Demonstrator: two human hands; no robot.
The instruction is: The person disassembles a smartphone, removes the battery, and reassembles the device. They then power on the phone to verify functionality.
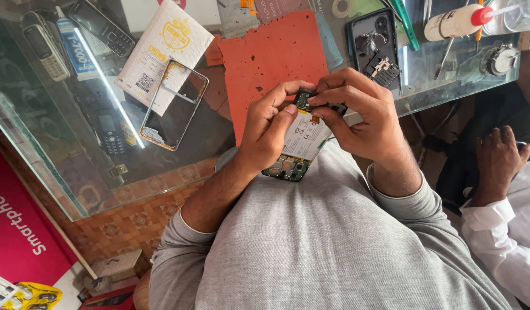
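Green board: the opened phone (296,150), back cover off, shows green circuit boards at both ends and a white battery between.
Long axis: it runs from the near-left end by the person's grey-clad belly up to the far-right end at the fingertips.
Left hand (269,133): wrapped around the phone's left edge, thumb pressed on its far end.
Right hand (356,117): fingers curled down on the same far end, pinching at a small part there; what exactly it pinches cannot be told.
Nearer hand: both meet at the far end; the near end hangs free.
Beyond: red mat (273,60) on the glass table (58,172).
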